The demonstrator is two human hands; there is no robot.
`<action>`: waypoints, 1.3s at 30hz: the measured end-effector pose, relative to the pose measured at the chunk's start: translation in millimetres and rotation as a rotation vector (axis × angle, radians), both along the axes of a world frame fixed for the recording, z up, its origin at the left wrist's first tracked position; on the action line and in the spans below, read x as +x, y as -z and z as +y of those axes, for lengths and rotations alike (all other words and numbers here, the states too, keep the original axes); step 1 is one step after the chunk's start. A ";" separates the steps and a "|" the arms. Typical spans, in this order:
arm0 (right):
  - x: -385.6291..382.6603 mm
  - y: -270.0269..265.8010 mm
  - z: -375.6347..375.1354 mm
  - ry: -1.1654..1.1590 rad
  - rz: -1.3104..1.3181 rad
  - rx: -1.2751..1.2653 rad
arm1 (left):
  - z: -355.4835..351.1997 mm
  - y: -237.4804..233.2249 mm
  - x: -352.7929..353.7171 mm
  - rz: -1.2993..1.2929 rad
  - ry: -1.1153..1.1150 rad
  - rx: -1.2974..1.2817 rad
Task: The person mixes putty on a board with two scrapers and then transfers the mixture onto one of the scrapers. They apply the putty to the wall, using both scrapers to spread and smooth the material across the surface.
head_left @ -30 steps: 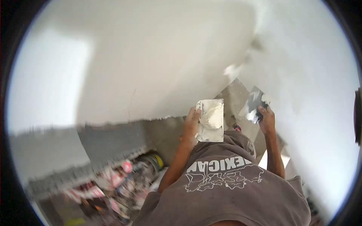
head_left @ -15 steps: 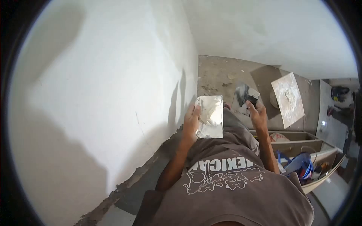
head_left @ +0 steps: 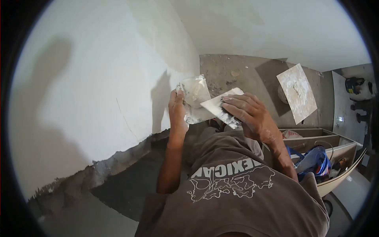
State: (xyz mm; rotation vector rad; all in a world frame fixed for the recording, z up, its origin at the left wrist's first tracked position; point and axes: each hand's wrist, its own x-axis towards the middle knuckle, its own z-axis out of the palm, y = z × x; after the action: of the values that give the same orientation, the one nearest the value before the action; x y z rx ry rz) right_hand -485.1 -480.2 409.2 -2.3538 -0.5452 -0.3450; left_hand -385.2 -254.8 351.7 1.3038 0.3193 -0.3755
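Illumination moderate and uneven. Source not visible; shadows fall leftward, indicating light from the right. Left wall [head_left: 106, 75]: pale centre, soft-edged grey shadows at far left, darker shadow beside the left hand [head_left: 178, 112]. Floor [head_left: 221, 65]: dim, with a defined shadow left of the white-smeared board [head_left: 297, 94]. Putty [head_left: 197, 91] on the plate [head_left: 192, 114] reads brightest near its upper edge. Small glare spot at far right. Shirt [head_left: 237, 205] lettering legible; right hand [head_left: 252, 116] reasonably sharp. Wide-angle distortion bows the cabinet [head_left: 312, 141]; black vignette surrounds the field, periphery soft.
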 end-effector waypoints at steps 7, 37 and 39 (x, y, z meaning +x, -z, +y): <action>15.0 -12.1 -5.5 -0.224 -0.018 -0.137 | -9.9 -21.7 -21.8 -0.108 -0.080 -0.054; 90.1 -29.6 14.6 -0.535 0.526 -0.436 | 6.6 20.0 -1.2 0.131 0.193 -0.217; 99.0 -33.8 18.2 -0.519 0.585 -0.514 | 8.9 43.6 7.5 0.138 0.188 -0.285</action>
State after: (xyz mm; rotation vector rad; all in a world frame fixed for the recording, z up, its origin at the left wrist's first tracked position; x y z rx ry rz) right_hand -386.1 -461.9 443.0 -2.4895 -0.9923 0.7786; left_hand -377.7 -246.0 308.1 1.0324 0.2487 -0.6479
